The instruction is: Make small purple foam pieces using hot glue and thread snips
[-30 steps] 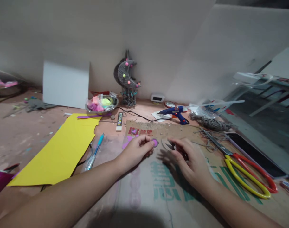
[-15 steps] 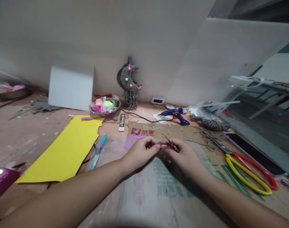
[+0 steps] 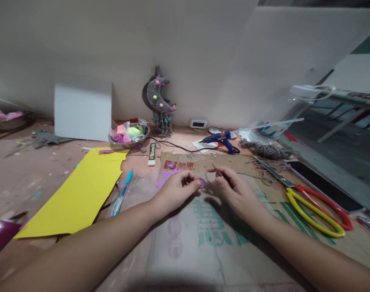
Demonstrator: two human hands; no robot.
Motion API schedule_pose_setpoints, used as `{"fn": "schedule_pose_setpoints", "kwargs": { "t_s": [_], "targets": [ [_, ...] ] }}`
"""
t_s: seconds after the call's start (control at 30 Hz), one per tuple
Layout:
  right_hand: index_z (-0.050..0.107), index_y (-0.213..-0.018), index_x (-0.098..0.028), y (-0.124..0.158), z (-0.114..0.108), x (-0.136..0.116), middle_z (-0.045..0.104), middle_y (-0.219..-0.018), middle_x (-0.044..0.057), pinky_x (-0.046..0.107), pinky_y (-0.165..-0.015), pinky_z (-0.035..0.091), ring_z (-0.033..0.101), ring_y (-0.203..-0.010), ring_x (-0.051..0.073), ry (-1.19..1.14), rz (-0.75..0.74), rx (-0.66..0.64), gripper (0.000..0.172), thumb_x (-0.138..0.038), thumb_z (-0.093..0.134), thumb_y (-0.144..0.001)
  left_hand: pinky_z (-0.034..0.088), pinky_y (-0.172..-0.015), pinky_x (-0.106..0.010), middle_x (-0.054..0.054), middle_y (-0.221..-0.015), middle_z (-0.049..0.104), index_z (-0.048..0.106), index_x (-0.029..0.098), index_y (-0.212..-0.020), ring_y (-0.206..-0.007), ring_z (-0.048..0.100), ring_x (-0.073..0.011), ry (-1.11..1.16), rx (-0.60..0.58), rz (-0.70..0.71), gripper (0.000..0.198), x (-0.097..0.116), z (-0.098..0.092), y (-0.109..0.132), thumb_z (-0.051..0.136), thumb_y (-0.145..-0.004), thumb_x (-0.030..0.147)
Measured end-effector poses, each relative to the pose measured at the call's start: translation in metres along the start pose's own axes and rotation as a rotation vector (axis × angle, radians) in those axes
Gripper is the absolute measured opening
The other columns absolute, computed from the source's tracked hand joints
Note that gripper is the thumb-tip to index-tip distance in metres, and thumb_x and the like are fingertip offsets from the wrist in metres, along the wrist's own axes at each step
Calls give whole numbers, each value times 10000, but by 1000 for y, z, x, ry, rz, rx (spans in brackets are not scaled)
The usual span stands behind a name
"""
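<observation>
My left hand (image 3: 180,187) pinches a small purple piece (image 3: 202,183) between thumb and fingertips. It seems to be paper and looks rounded. Across a small gap, my right hand (image 3: 233,187) has its fingers closed around a thin dark pointed tool (image 3: 214,167), its tip pointing up and away to the left. Whether this is a pair of tweezers is too small to tell. A faint curved strand (image 3: 207,177) shows beside the right fingertips. Both hands are over a cardboard sheet (image 3: 185,259), with purple paper scraps (image 3: 164,177) just beyond the left hand.
Large scissors (image 3: 317,211) and a phone (image 3: 325,184) lie at right. Behind are a blue glue gun (image 3: 220,140), grey yarn (image 3: 265,149), a bowl of clay (image 3: 129,134) and a moon ornament (image 3: 157,95). Yellow paper (image 3: 72,194) and a blue pen (image 3: 123,192) lie at left.
My hands have come apart, the right one moving away from the purple piece, which now shows more in my left fingers. The whole view has shifted slightly.
</observation>
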State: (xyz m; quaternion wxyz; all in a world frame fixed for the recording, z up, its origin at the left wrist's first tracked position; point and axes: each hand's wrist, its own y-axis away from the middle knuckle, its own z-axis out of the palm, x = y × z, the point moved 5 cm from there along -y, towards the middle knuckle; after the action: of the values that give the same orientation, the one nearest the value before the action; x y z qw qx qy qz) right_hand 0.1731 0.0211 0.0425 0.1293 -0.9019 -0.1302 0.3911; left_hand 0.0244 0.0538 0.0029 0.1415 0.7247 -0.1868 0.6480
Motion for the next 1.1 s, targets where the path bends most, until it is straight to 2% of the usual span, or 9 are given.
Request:
{"fn": "schedule_pose_setpoints", "kwargs": {
  "t_s": [0.1,0.23,0.33,0.57,1.1],
  "targets": [
    [548,-1077,-180,4,-7,5,636,-975,91,333,-729,470,601,-868,206,186,-108,8,260,-306,394,-911,383,-587,-218,14,-643,565,540,151,-732,-607,526,-104,38,16,-33,199,-1,-1,0,583,-769,342],
    [569,-1064,-156,9,-8,10,599,-807,72,305,-639,432,568,-746,194,351,-227,-66,253,-278,407,-912,388,-592,-221,15,-643,556,555,146,-742,-597,504,-96,58,10,-47,210,-1,-2,0,593,-770,351],
    [579,-1075,-158,11,-7,8,576,-762,63,304,-612,397,542,-707,192,424,-292,-93,263,-276,410,-912,387,-604,-223,15,-661,566,566,148,-751,-609,502,-96,31,7,-49,203,1,-2,0,596,-772,348],
    [585,-1070,-161,9,-6,6,583,-769,64,294,-617,382,545,-727,188,448,-290,-112,264,-284,416,-909,387,-626,-230,2,-720,595,577,152,-770,-670,517,-114,-58,9,-58,184,3,-1,1,574,-788,336],
    [604,-1045,-147,11,-2,9,593,-750,59,273,-600,388,541,-700,173,442,-309,-117,252,-266,431,-906,390,-608,-221,9,-700,592,567,151,-766,-647,526,-106,-51,-8,-37,175,4,0,2,570,-789,324]
  ]
}}
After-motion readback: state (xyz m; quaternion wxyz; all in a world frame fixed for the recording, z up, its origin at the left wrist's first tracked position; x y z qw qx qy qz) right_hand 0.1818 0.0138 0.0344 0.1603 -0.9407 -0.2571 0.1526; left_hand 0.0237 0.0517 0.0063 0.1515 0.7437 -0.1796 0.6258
